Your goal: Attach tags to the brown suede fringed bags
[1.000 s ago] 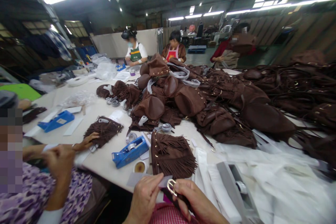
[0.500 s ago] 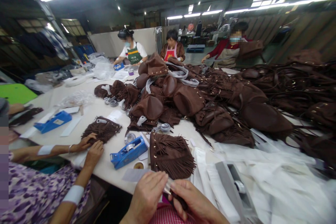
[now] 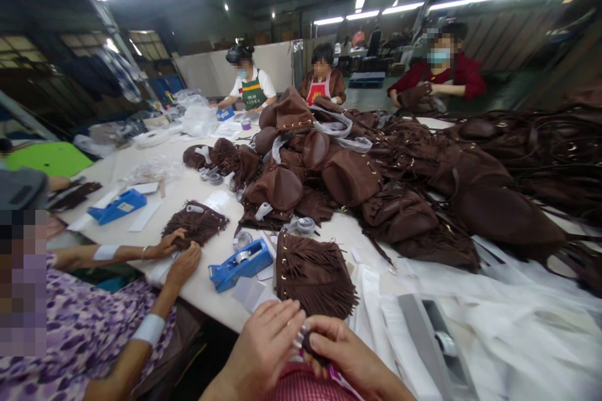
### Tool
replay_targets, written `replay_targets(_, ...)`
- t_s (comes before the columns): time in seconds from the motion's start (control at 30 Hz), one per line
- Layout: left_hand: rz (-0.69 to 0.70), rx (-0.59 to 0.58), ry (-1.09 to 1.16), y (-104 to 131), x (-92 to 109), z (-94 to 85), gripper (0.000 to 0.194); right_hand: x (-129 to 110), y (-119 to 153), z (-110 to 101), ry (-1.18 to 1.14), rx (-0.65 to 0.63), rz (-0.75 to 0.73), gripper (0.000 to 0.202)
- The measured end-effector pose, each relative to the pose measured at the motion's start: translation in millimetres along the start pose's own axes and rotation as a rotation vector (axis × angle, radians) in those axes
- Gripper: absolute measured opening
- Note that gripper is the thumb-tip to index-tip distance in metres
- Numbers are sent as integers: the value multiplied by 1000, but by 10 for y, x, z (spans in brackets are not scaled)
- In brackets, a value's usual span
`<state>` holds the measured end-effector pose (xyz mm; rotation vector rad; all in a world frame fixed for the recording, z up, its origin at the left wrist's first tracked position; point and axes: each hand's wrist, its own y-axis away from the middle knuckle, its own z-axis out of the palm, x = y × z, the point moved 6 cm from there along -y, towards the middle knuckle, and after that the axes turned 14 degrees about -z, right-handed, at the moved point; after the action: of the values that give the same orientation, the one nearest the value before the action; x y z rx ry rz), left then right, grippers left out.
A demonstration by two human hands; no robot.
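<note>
My left hand (image 3: 268,341) is closed, fingers together, with a translucent plastic sheet (image 3: 253,294) sticking out behind it. My right hand (image 3: 345,351) pinches a dark brown strap-like piece (image 3: 314,349), with something pale and shiny at its end between the two hands. Most of this piece is hidden by my fingers. Just beyond my hands lies a brown fringed bag (image 3: 317,272) with metal eyelets. A blue tape dispenser (image 3: 241,265) stands to its left, and a grey tape dispenser (image 3: 437,344) is to the right of my right hand.
Brown bags (image 3: 348,178) are heaped across the middle and right. White plastic bags (image 3: 531,332) cover the right front. At left a co-worker's hands (image 3: 181,257) are on another fringed bag (image 3: 195,224), near a second blue dispenser (image 3: 117,205). Other people work across the table.
The view has swung slightly left, so things sit farther right. My hands have shifted around the brown piece. Across the table, the person in red has drawn a brown bag in front of them.
</note>
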<state>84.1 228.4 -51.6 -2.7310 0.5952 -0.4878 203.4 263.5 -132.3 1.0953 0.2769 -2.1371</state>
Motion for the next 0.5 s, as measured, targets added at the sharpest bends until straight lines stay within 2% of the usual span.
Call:
replay_targets(0.07,-52,-129,96,36,-10,-55,60,-61,0,44,68,-72,6,41)
replay_targets(0.13,-105,-206,171,28,-34,-167,66,-110,0,87,135,-146,39,39)
replay_targets(0.23,-203,-291,250,-74,-132,-283,45,-139,-11,131,225,-252,112,33)
replay_targets(0.3,-331,-485,354,-125,-237,-186,31,-138,-33,140,273,-308,135,28)
replay_targets(0.4,-630,-896,644,-30,-337,117,24,-118,-86,118,375,-340,114,16)
replay_targets(0.43,-726,-969,754,19,-343,191,25,-111,-107,103,421,-335,96,12)
replay_targets(0.5,-876,-968,934,97,-348,273,27,-106,-148,82,510,-326,47,11)
